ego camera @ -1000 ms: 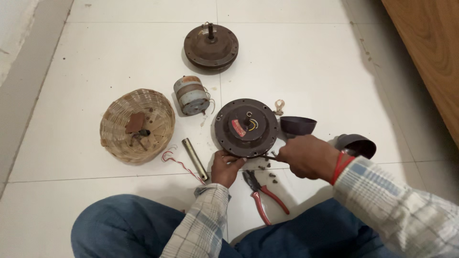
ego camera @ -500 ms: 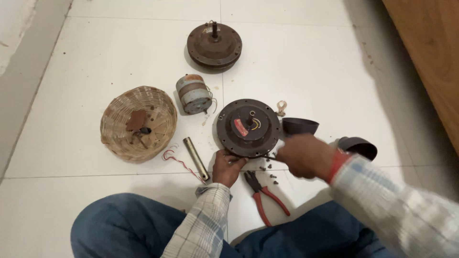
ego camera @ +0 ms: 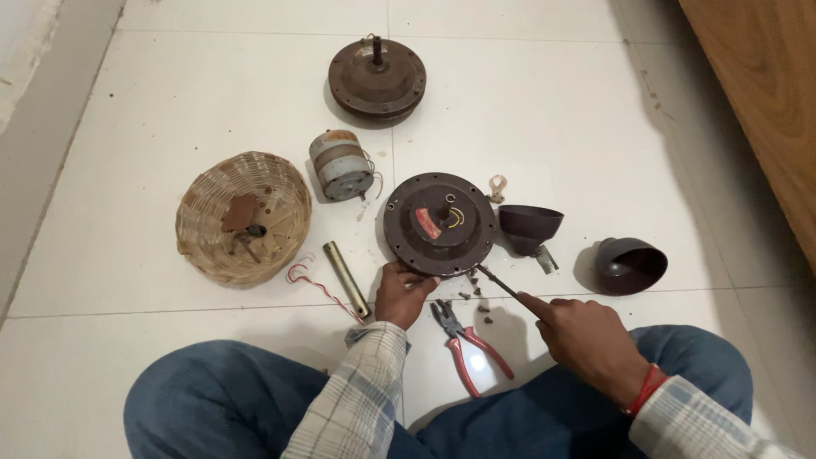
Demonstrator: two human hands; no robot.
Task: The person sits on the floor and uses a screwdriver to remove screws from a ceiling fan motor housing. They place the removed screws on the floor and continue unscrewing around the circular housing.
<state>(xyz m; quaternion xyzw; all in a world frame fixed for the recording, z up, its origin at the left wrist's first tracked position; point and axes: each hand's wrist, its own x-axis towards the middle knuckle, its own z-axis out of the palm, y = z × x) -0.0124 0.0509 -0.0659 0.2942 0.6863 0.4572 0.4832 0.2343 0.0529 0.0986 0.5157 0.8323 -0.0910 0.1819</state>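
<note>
Screwdriver [ego camera: 497, 283] sits pinched in the right hand [ego camera: 586, 340], its tip at the near rim of the round motor housing [ego camera: 439, 223] on the floor tiles [ego camera: 552, 110]. Left hand [ego camera: 402, 293] curls its fingers onto that rim. Red-handled pliers [ego camera: 467, 344] and loose screws [ego camera: 469, 289] lie between the hands.

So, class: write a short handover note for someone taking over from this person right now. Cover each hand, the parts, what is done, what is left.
Left hand: grips the near rim of the round dark motor housing on the floor.
Right hand: holds a thin screwdriver, tip at the housing's near edge.
Loose screws lie by that edge; red-handled pliers lie just below.
Done: several screws look already out.
Left: hard to tell how many remain; check the rim holes.
</note>
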